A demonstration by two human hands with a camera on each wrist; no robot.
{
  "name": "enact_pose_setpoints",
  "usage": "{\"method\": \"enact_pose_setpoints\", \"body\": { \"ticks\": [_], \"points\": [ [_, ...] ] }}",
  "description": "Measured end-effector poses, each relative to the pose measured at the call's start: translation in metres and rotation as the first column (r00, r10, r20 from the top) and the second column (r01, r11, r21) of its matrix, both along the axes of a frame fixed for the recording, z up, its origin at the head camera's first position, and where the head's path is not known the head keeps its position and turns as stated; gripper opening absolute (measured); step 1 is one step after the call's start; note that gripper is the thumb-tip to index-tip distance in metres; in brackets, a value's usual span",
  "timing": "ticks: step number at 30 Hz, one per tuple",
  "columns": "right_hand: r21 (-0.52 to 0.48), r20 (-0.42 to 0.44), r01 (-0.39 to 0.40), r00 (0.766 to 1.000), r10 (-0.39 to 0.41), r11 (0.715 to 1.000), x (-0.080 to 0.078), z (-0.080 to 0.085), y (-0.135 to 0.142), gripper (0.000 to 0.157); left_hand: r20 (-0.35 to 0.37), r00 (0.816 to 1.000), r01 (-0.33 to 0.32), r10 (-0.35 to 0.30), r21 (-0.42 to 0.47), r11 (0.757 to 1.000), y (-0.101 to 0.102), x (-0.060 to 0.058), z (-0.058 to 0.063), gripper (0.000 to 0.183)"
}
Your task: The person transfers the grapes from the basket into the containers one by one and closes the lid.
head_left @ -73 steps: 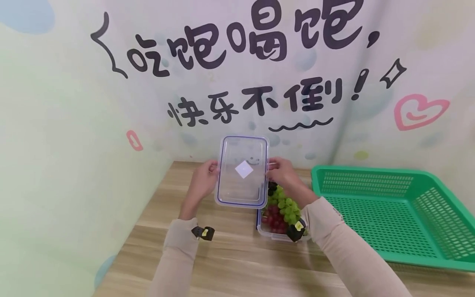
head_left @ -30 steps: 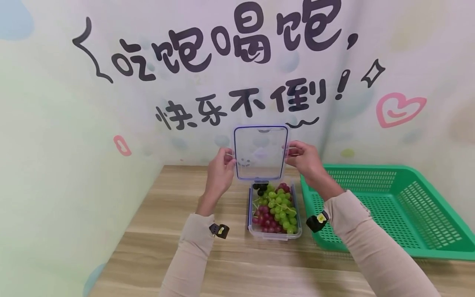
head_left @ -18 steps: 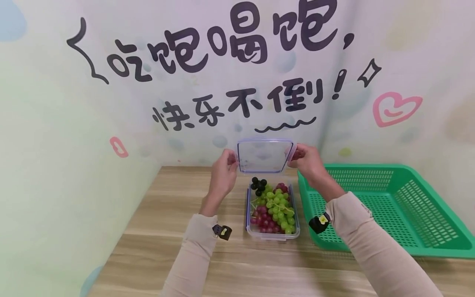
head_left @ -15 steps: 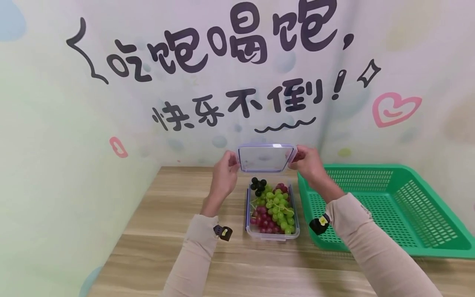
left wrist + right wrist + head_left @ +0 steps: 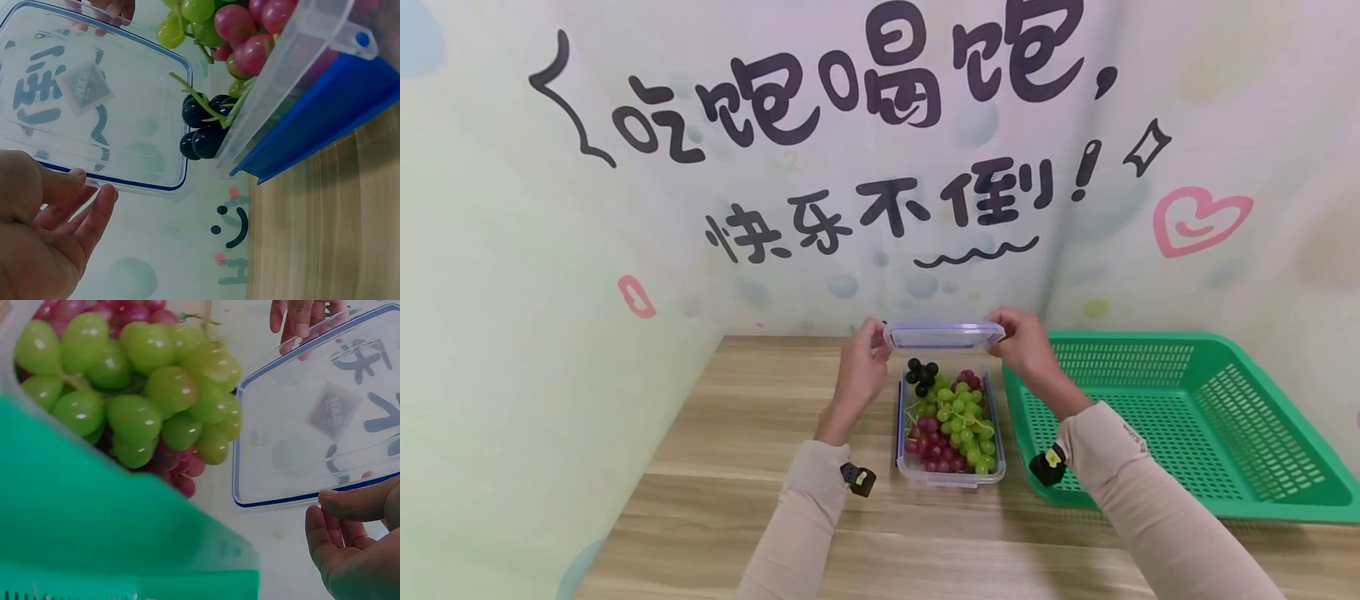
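Observation:
A clear lid with a blue seal is held in the air by its two sides, tilted over the far end of a clear food container. My left hand pinches its left edge, and my right hand pinches the right edge. Inside the container lie green grapes, red grapes and a few black grapes at the far left corner. A blue side latch hangs down from the container's wall in the left wrist view. A pale square label shows on the lid.
A green slotted plastic basket stands close to the container's right side. Everything rests on a wood-grain table. A printed wall with dark lettering rises right behind the table's far edge.
The lid, first facing me upright and partly over the container, has moved right and away, then come down and tipped flatter. Both hands have travelled with it. The grapes have come into full view.

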State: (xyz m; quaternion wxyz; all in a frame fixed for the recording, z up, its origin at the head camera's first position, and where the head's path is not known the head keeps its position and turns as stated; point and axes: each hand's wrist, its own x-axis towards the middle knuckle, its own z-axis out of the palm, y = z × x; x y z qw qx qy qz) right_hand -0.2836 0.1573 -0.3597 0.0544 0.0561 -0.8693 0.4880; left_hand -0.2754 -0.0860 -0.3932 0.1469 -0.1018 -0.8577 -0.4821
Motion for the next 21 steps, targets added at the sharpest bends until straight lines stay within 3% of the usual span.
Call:
{"method": "enact_pose_setpoints", "body": {
  "ticks": [6, 12, 18, 21],
  "points": [
    [0.084, -0.059, -0.021, 0.998, 0.026, 0.996, 0.002, -0.011, 0.004, 0.021, 0.002, 0.999, 0.051, -0.051, 0.005, 0.999, 0.002, 0.003, -0.01, 0.017],
    [0.161, -0.104, -0.075, 0.99, 0.092, 0.984, 0.008, -0.013, 0.01, 0.022, -0.058, 0.991, 0.114, -0.118, -0.076, 0.991, 0.001, 0.006, -0.02, 0.021],
    [0.201, -0.062, -0.143, 0.985, 0.158, 0.969, 0.015, -0.011, 0.015, 0.037, -0.057, 0.972, 0.209, -0.229, -0.234, 0.949, 0.0, 0.01, -0.017, 0.05],
    [0.219, -0.008, -0.172, 0.984, 0.178, 0.961, 0.018, -0.011, 0.018, 0.041, -0.026, 0.969, 0.227, -0.246, -0.301, 0.926, 0.0, 0.014, -0.017, 0.047]
  ]
}}
